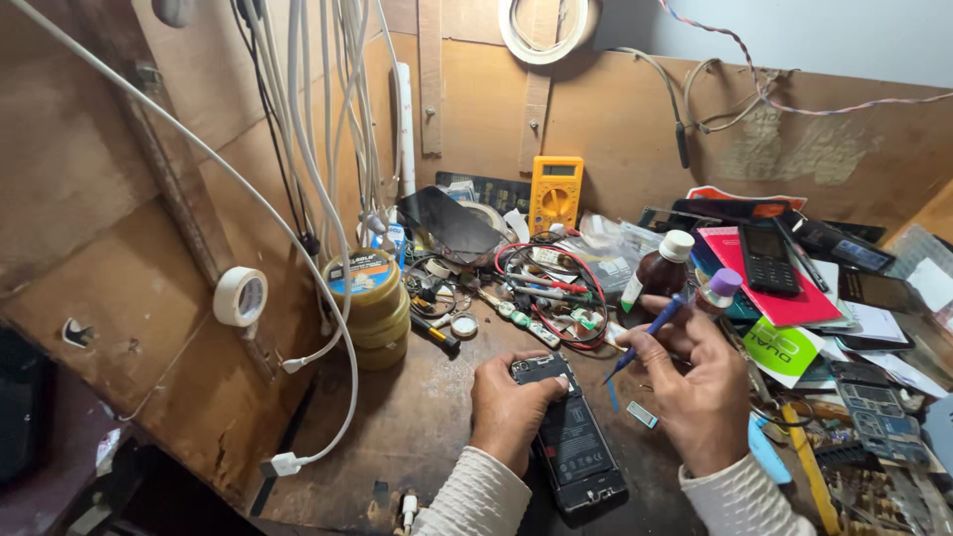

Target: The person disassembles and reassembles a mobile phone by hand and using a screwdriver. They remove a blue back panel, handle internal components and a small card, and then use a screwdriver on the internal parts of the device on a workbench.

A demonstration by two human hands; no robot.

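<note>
An opened black smartphone lies on the wooden bench with its back cover off and its battery showing. My left hand grips the phone's upper left edge and holds it flat. My right hand holds a blue-handled screwdriver, raised to the right of the phone, its tip pointing down-left toward the phone's top right corner. The tip is a little apart from the phone.
Yellow multimeter leans on the back wall. Stacked round tins stand left, red and black leads tangle behind the phone. Brown bottle, keypad phone on a pink box and circuit boards crowd the right. White cables hang left.
</note>
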